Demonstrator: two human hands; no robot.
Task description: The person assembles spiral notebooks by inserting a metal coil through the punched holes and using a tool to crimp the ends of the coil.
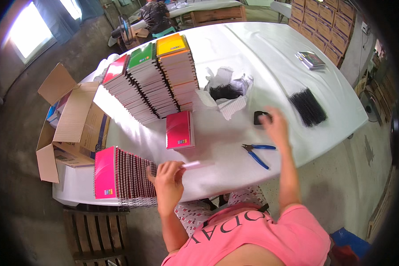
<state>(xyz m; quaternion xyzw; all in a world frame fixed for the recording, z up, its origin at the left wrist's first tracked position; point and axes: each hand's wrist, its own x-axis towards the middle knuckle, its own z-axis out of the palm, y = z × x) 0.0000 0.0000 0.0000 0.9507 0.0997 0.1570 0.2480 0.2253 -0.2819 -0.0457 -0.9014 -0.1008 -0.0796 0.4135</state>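
My left hand (169, 177) is closed on a short pale pinkish strip (193, 165) that points to the right; motion blurs it, so its kind cannot be told. Just left of that hand a long row of red spiral notebooks (105, 174) lies along the table's near edge. My right hand (277, 128) reaches forward, its blurred fingertips over a small black object (258, 118); whether they grip it is unclear. Blue-handled pliers (258, 153) lie with handles spread, between the hands. A red notebook stack (178, 129) sits ahead of my left hand.
Tall notebook stacks (156, 84) in red, green and yellow rise at the back left. Beside them a paper-lined container (229, 107) holds black spiral coils. More black coils (307, 107) and a small pile of booklets (311, 60) lie right. An opened carton (77, 119) stands left.
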